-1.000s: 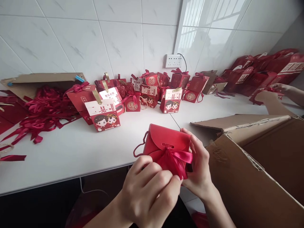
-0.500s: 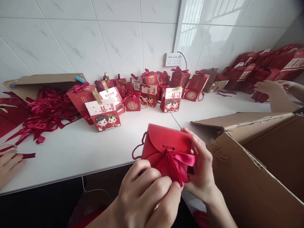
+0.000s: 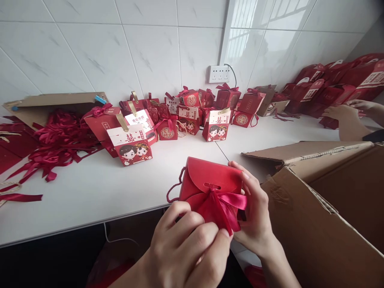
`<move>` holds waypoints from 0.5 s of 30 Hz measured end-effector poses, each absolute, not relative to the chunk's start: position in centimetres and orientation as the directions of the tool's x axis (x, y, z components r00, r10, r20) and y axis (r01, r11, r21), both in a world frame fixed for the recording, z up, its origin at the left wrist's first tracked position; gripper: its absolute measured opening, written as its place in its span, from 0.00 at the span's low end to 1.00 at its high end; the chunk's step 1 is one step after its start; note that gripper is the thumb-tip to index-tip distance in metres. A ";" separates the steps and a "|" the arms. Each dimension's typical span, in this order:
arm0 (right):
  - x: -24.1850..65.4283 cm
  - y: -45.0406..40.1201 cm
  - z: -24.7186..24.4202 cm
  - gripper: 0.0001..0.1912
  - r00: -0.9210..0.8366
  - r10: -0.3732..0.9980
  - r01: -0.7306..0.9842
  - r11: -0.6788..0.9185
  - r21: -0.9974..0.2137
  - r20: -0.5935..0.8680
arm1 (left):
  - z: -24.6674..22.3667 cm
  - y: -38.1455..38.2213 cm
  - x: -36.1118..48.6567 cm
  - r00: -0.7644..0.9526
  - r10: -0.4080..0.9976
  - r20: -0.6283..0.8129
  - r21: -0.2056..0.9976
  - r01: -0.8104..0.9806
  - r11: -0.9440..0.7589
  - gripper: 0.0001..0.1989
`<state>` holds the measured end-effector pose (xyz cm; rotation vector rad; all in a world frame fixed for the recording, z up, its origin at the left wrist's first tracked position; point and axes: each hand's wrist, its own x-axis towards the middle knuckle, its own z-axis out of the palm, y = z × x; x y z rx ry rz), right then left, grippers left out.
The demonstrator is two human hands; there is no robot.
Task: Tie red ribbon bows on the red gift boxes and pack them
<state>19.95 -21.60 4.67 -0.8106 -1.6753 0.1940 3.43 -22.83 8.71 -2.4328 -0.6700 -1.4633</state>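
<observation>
A small red gift box [image 3: 214,172] is held up in front of me, above the table's front edge. A dark red cord handle [image 3: 172,191] loops out from its left side. Satin ribbon [image 3: 231,202] passes through the slot in the flap and hangs down the front. My right hand [image 3: 255,212] wraps the box's right side, with fingertips over the top corner. Closed at the lower left, my left hand [image 3: 189,242] pinches the ribbon's end by its thumb; the fingers cover the box's lower left part.
Several red gift boxes [image 3: 135,146] stand along the tiled wall on the white table [image 3: 90,196]. A pile of red ribbons [image 3: 63,136] lies left. On my right is an open cardboard box [image 3: 315,224]; beyond it another person's hands [image 3: 342,114] touch red boxes.
Another person's hand at the left edge has gone out of view, leaving a ribbon there. At the far right, more of a dark sleeve shows. My hands and the gift box have hardly moved.
</observation>
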 end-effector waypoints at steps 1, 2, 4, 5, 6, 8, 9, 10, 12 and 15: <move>19.9 -21.6 4.7 0.45 -0.054 0.603 0.401 0.743 -0.535 0.796 | 8.7 -22.9 3.4 0.399 0.265 0.878 0.040 0.490 -0.871 0.10; 19.9 -21.6 4.7 0.45 -0.056 0.602 0.400 0.744 -0.535 0.796 | 8.7 -22.9 3.4 0.399 0.264 0.878 0.039 0.491 -0.870 0.10; 19.9 -21.6 4.7 0.45 -0.060 0.602 0.403 0.744 -0.532 0.796 | 8.6 -23.1 3.3 0.401 0.262 0.878 0.038 0.488 -0.872 0.10; 19.9 -21.6 4.7 0.45 -0.062 0.604 0.405 0.743 -0.533 0.795 | 8.6 -23.1 3.3 0.406 0.260 0.876 0.036 0.483 -0.875 0.10; 19.9 -21.6 4.7 0.45 -0.063 0.605 0.407 0.742 -0.533 0.794 | 8.6 -23.1 3.3 0.409 0.258 0.875 0.035 0.478 -0.877 0.10; 19.9 -21.5 4.7 0.44 -0.060 0.607 0.407 0.740 -0.536 0.792 | 8.7 -23.0 3.2 0.410 0.258 0.875 0.037 0.474 -0.880 0.11; 19.9 -21.5 4.7 0.44 -0.059 0.608 0.406 0.739 -0.538 0.792 | 8.8 -23.0 3.2 0.411 0.259 0.874 0.039 0.472 -0.881 0.11; 19.9 -21.5 4.7 0.44 -0.058 0.608 0.405 0.739 -0.538 0.792 | 8.8 -23.0 3.2 0.409 0.262 0.874 0.043 0.472 -0.881 0.11; 19.9 -21.5 4.7 0.44 -0.056 0.610 0.404 0.738 -0.541 0.790 | 8.9 -23.0 3.3 0.404 0.276 0.872 0.057 0.477 -0.877 0.11; 20.0 -21.6 4.5 0.45 -0.058 0.619 0.401 0.733 -0.550 0.783 | 8.8 -23.0 3.3 0.410 0.278 0.869 0.058 0.473 -0.879 0.11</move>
